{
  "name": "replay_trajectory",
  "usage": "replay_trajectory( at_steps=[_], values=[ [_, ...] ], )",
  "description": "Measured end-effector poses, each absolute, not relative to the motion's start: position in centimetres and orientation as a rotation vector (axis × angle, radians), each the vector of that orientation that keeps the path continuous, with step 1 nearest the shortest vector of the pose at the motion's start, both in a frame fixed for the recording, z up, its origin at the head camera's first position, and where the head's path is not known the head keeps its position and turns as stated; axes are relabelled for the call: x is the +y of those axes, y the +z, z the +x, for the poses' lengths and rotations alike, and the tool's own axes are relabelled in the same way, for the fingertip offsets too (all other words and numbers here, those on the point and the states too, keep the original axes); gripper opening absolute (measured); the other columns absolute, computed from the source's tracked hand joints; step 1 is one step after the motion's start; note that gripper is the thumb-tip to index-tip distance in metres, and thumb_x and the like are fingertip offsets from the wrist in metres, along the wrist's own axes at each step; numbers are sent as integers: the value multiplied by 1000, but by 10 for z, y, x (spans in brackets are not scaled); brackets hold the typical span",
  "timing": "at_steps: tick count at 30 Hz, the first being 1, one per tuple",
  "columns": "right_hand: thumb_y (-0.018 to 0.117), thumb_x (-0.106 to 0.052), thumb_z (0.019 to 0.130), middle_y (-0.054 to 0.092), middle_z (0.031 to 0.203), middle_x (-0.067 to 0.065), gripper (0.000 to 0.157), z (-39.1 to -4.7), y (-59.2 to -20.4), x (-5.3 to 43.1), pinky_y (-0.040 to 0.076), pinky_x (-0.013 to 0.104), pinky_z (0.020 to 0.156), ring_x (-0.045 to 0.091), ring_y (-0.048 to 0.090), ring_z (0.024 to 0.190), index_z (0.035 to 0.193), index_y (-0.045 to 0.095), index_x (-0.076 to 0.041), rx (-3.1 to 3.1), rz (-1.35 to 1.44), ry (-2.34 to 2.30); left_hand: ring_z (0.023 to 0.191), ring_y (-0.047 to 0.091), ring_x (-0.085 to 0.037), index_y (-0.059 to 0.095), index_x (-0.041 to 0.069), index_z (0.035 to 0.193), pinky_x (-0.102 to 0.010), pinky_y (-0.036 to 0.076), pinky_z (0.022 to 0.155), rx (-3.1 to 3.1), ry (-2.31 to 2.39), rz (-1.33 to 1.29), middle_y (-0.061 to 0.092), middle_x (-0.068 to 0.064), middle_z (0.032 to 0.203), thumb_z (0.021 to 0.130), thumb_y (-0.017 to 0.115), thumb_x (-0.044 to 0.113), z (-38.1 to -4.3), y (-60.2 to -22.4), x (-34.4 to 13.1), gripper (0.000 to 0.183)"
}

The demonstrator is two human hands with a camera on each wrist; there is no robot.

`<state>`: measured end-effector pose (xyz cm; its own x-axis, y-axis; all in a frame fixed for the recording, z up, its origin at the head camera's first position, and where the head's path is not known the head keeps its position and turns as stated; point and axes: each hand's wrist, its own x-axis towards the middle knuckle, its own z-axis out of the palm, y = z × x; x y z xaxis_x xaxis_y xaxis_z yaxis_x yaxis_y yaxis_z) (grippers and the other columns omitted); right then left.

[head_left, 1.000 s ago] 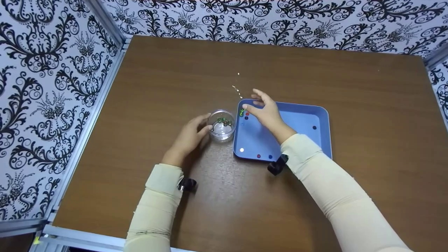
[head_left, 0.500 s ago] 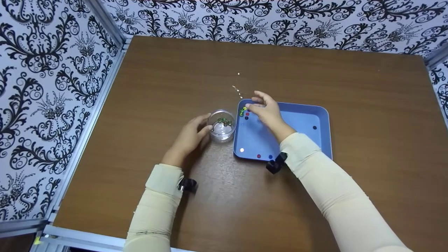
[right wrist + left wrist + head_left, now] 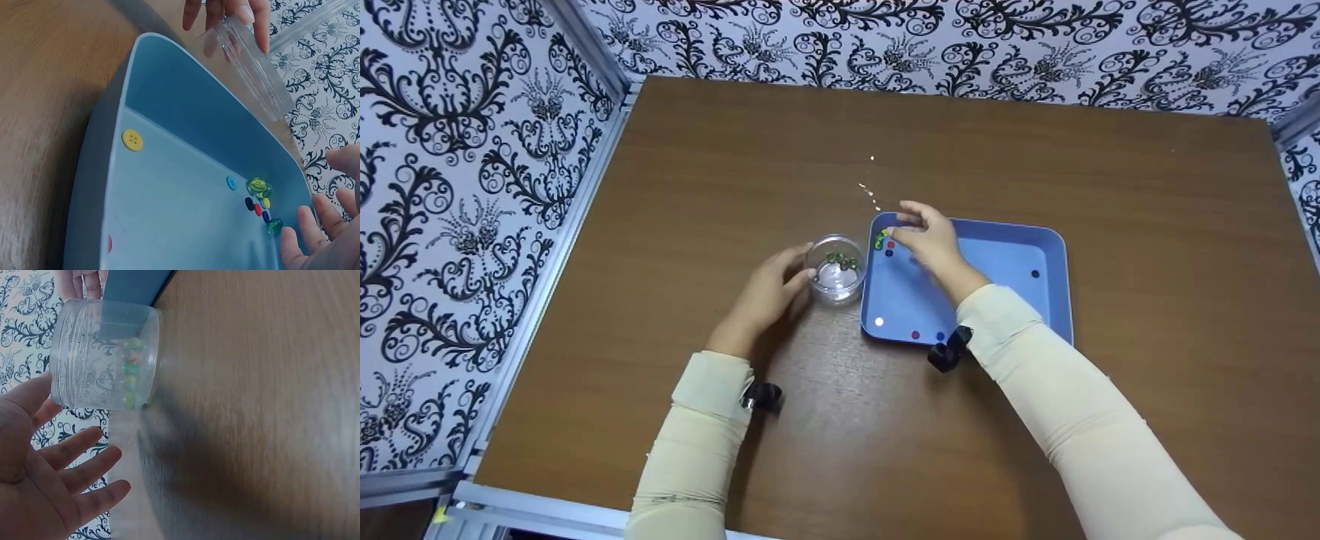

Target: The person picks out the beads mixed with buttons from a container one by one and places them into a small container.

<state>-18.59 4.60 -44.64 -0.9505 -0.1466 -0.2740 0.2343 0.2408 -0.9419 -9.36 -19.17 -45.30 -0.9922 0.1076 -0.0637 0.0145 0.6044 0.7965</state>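
A clear plastic jar (image 3: pixel 835 271) stands beside the tray's left side, with several green and orange glass marbles (image 3: pixel 132 374) on its bottom. My left hand (image 3: pixel 765 296) holds the jar at its rim between thumb and forefinger, the other fingers spread in the left wrist view. The right hand (image 3: pixel 934 240) hovers over the far left corner of a blue tray (image 3: pixel 982 255), its fingers parted and nothing seen between them. Just by its fingertips lie several green and yellow marbles (image 3: pixel 259 187) in that corner, with small red and dark buttons (image 3: pixel 258 209) close to them.
More buttons lie spread in the tray: a yellow button (image 3: pixel 133 140) near one corner, a light blue button (image 3: pixel 232 183) and a dark button (image 3: pixel 1035 274) at the right. Small white specks (image 3: pixel 870 193) dot the brown table (image 3: pixel 735 165) behind the tray. Patterned panels stand around it.
The right hand has come slightly lower and nearer over the tray corner, uncovering a little more of the marbles there. My left hand and the jar have stayed put.
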Motion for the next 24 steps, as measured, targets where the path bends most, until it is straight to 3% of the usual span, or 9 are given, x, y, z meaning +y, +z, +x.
replay_trajectory(
  at_steps=[8, 17, 24],
  values=[
    [67, -3, 86, 57, 130, 15, 55, -186, -450, 43, 45, 23, 60, 23, 58, 109, 138, 49, -1, 2210, 108, -1763, 131, 47, -29, 50, 5, 139, -41, 31, 114, 2712, 1357, 87, 55, -16, 137, 97, 58, 20, -94, -455, -192, 45],
    [66, -3, 87, 62, 124, 18, 52, -185, -453, 39, 39, 17, 49, 6, 57, 77, 136, 51, -2, 2203, 132, -1745, 130, 47, -29, 50, 6, 139, -42, 31, 114, 2707, 1367, 72, 56, -16, 135, 97, 58, 20, -94, -455, -192, 45],
    [65, 3, 85, 62, 123, 19, 51, -186, -455, 37, 42, 19, 53, 9, 57, 83, 135, 53, -1, 2200, 136, -1727, 130, 47, -30, 50, 6, 139, -42, 30, 114, 2713, 1357, 76, 55, -16, 136, 97, 58, 21, -94, -454, -192, 45]
  ],
)
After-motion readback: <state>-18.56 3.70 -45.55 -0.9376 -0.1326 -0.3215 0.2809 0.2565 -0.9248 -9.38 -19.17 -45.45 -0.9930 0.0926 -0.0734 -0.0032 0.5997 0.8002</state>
